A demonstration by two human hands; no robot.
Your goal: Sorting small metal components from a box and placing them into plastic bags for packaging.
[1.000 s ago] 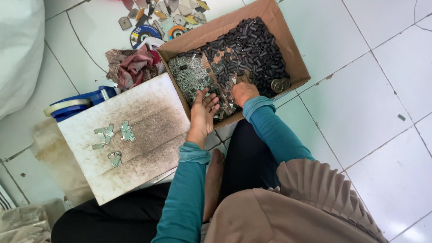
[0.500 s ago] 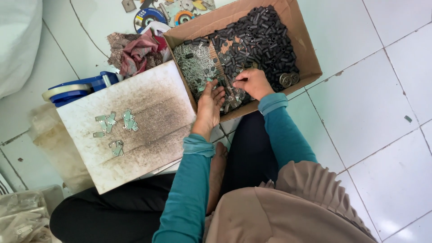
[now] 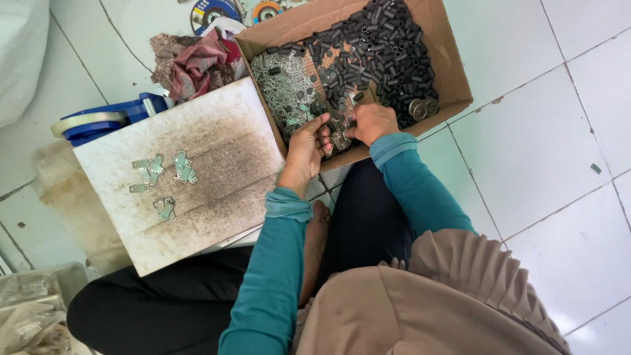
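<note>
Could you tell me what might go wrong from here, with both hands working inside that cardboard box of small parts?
The left hand and right hand meet over thin metal clips, whose edges might nick bare fingers. The black tubes lie heaped close to the clips, so the two kinds could get mixed. The finished pieces lie loose on the white board, and a nudge from an elbow might scatter them.
</note>
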